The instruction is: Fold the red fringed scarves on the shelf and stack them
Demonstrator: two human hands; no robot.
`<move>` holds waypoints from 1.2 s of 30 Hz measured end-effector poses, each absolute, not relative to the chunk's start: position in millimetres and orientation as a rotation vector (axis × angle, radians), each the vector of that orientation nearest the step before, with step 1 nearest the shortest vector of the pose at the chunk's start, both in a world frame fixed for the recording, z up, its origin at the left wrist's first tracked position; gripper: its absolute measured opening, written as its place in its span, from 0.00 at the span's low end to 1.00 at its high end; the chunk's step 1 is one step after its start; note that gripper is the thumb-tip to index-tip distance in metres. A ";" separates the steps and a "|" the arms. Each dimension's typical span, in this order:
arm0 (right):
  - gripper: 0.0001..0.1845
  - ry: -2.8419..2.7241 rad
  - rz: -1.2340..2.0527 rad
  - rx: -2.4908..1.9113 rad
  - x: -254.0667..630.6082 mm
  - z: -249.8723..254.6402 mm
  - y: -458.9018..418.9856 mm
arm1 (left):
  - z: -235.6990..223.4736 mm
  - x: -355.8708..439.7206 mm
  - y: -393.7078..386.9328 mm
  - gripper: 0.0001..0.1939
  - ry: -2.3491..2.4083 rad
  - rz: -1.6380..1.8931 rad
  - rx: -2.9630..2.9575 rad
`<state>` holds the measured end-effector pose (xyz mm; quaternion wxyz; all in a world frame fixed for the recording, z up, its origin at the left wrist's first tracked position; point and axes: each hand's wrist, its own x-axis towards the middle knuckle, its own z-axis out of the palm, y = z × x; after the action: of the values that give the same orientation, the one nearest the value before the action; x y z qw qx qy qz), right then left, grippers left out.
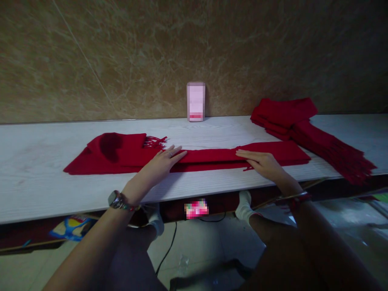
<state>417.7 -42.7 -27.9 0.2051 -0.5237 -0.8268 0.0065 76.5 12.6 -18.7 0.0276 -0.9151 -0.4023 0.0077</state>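
Observation:
A long red scarf (209, 156) lies folded lengthwise across the white shelf, with fringe showing near its left part and a few strands below its right part. My left hand (163, 163) rests on the scarf left of its middle, fingers stretched out, a ring on one finger. On the scarf's right part lies my right hand (263, 163), its fingers extended and pointing left. Neither hand grips the cloth. A second red scarf (285, 115) is folded in a loose heap at the back right, its fringed end trailing toward the front edge.
A phone (196, 102), its screen blurred, leans upright against the brown marbled wall (136, 52). The white shelf (36, 169) is narrow. Below its front edge are a blurred pink packet (196, 209), a blue-and-yellow package (71, 227) and a black cable (167, 249) on the floor.

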 end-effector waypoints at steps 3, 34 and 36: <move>0.23 -2.437 0.077 -1.431 420.1 -29.1 -44.6 | -17.5 78.9 4.6 0.38 -1.382 0.209 -2.793; 0.20 -2.416 0.067 -1.449 408.9 -31.1 -44.3 | -6.8 103.2 -10.4 0.37 -1.503 0.399 -2.914; 0.21 -2.335 0.085 -1.540 394.4 -28.1 -39.2 | -4.3 112.2 -8.9 0.33 -1.382 0.351 -3.060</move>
<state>394.4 -39.2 -28.1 0.1709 -0.5422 -0.8221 0.0298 112.2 -8.9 -4.3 -0.1169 -0.9003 -0.4064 0.1034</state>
